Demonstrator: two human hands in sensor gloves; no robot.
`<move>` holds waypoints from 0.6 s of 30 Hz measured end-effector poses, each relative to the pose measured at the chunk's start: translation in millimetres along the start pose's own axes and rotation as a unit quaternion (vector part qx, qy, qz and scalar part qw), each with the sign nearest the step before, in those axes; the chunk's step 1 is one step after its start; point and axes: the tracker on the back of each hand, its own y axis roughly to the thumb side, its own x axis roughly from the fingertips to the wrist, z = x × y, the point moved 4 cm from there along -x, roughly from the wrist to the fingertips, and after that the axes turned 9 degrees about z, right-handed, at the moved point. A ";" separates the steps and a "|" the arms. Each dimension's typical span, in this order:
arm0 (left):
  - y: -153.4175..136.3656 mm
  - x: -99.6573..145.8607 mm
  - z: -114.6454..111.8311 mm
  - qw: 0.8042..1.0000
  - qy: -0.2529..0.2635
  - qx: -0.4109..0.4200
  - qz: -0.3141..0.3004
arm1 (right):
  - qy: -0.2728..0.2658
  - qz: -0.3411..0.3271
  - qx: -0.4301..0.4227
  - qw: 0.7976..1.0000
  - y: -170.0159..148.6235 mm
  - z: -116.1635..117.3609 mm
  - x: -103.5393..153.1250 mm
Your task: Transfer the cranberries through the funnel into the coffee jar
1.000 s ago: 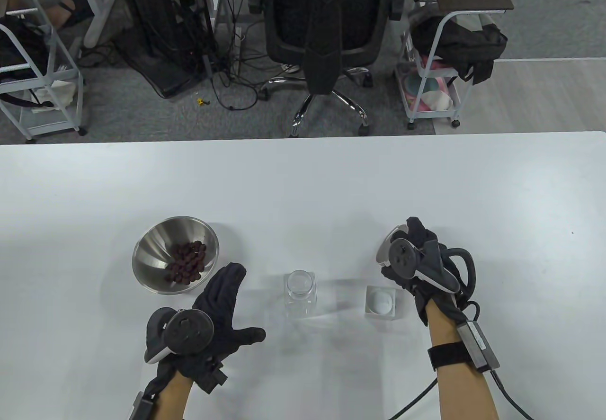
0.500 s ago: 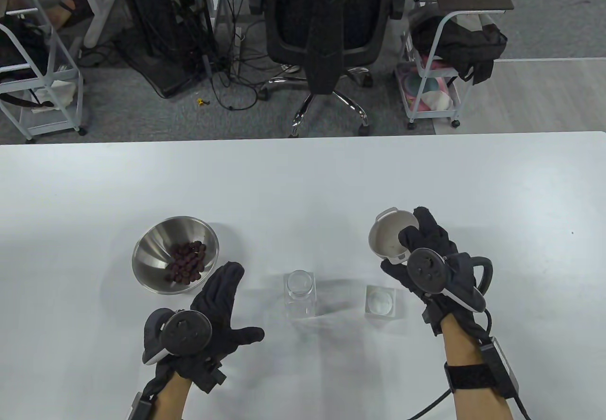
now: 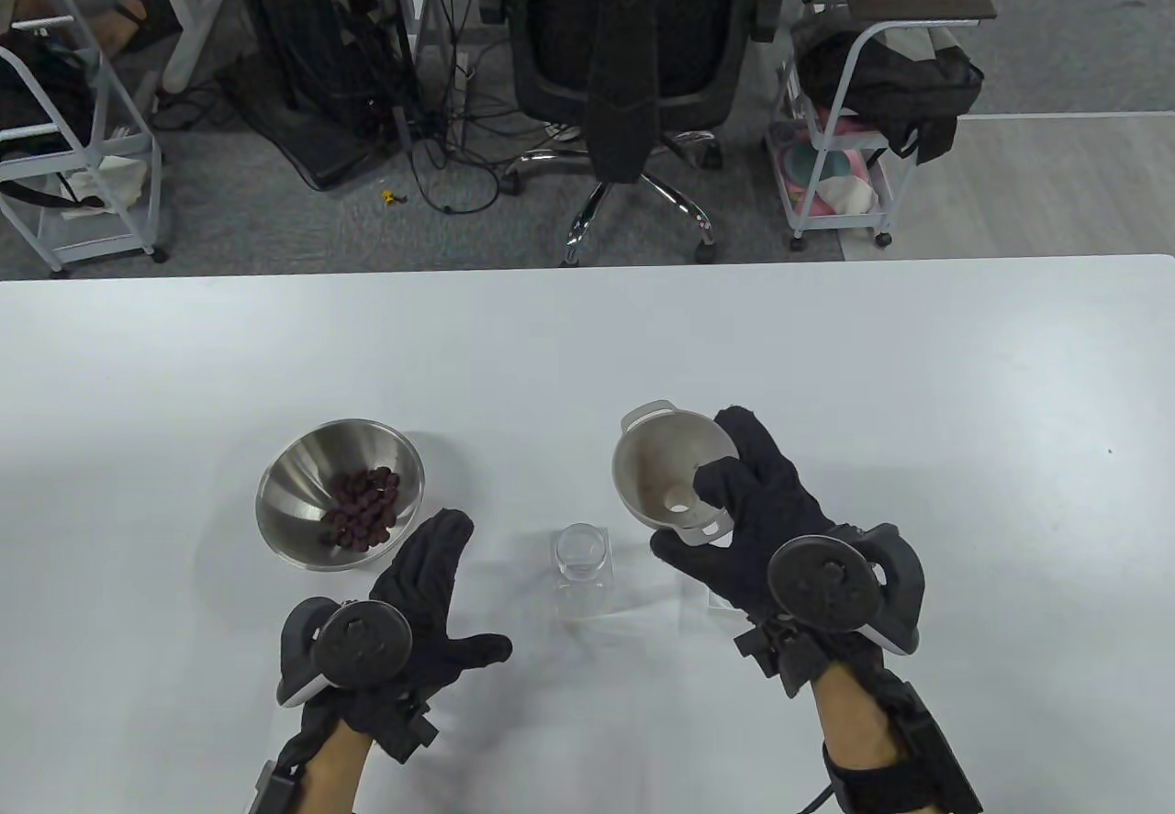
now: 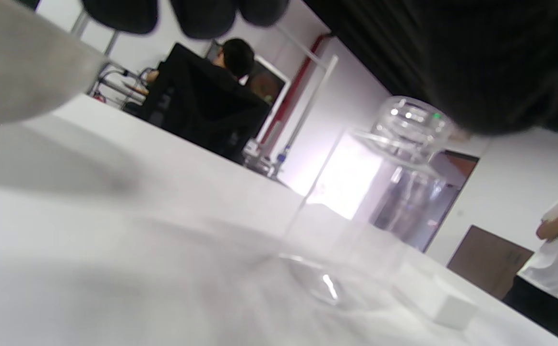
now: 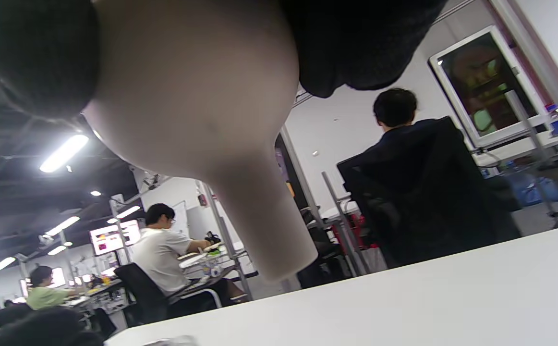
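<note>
The right hand holds the funnel by its rim, off the table, above and to the right of the jar. The funnel's spout hangs clear of the tabletop. The left hand is spread wide, holding nothing, between the jar and the bowl of cranberries.

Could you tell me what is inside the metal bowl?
The metal bowl holds a heap of dark red cranberries on its right inner side. Anything beneath the heap is covered.
</note>
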 end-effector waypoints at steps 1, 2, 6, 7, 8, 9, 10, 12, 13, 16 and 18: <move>0.0 0.0 -0.1 1.000 0.000 0.000 0.000 | 0.003 -0.005 -0.008 1.000 4.5 2.5 0.4; 0.0 -0.1 -0.2 1.000 -0.001 0.000 0.000 | 0.006 -0.009 -0.018 1.000 8.5 5.2 0.8; -0.1 -0.2 -0.1 1.000 0.000 -0.001 0.000 | 0.012 -0.018 -0.057 0.998 19.8 15.1 1.8; -0.1 -0.2 0.0 1.000 0.000 -0.001 0.000 | 0.013 -0.019 -0.061 0.998 21.6 17.0 1.8; -0.2 -0.3 -0.1 1.000 0.000 -0.001 0.000 | 0.013 -0.021 -0.062 0.998 24.3 19.6 1.7; -0.3 -0.4 -0.1 1.000 0.000 -0.001 0.000 | 0.015 -0.023 -0.064 0.998 26.4 22.0 1.7; -0.3 -0.4 -0.2 1.000 0.000 -0.001 0.000 | 0.017 -0.025 -0.065 0.997 28.4 24.1 1.7; -0.3 -0.4 -0.2 1.000 0.000 -0.002 0.000 | 0.018 -0.027 -0.064 0.997 31.3 28.1 1.4; -0.3 -0.4 -0.2 1.000 -0.001 -0.002 0.000 | 0.020 -0.027 -0.063 0.997 32.2 31.0 1.0; -0.4 -0.4 -0.5 1.000 -0.001 -0.002 -0.001 | 0.022 -0.025 -0.059 0.998 32.0 38.5 0.7; -0.4 -0.5 -0.7 1.000 -0.001 -0.003 -0.001 | 0.025 -0.023 -0.057 0.998 30.6 42.9 1.5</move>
